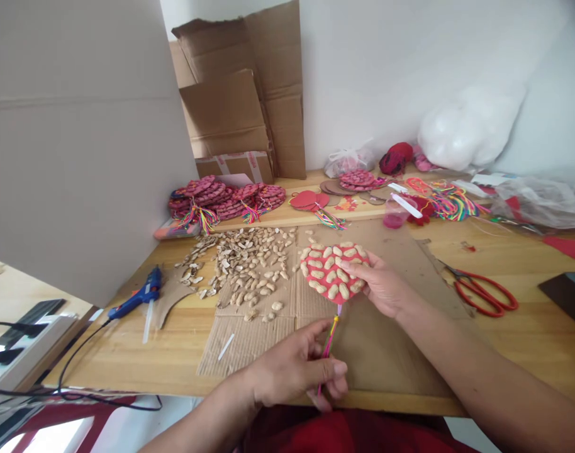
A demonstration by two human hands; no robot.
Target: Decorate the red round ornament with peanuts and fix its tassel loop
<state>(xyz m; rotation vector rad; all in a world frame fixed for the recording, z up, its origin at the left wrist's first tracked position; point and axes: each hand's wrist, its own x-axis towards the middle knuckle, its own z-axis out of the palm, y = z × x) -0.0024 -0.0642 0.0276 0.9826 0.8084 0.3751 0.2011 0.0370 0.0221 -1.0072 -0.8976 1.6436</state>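
Gripped at its right edge by my right hand [379,283] is a red disc [335,258] with rows of whole peanuts on its face. The thumb lies on top and the other fingers are mostly hidden behind. From the disc's bottom hangs a colourful tassel [333,330] of yellow, green and pink strands. My left hand [311,365] is closed round the lower strands, close to the table's front edge. Left of the disc, a heap of peanuts and shells [254,258] spreads over the corrugated cardboard [363,352].
A blue glue gun [139,296] with its cord lies at the left, beside a glue stick [148,321]. Red-handled scissors [485,292] rest at the right. Along the back are stacked pink-red discs [221,198], red discs [309,200], a tassel bundle [452,200] and plastic bags [542,198].
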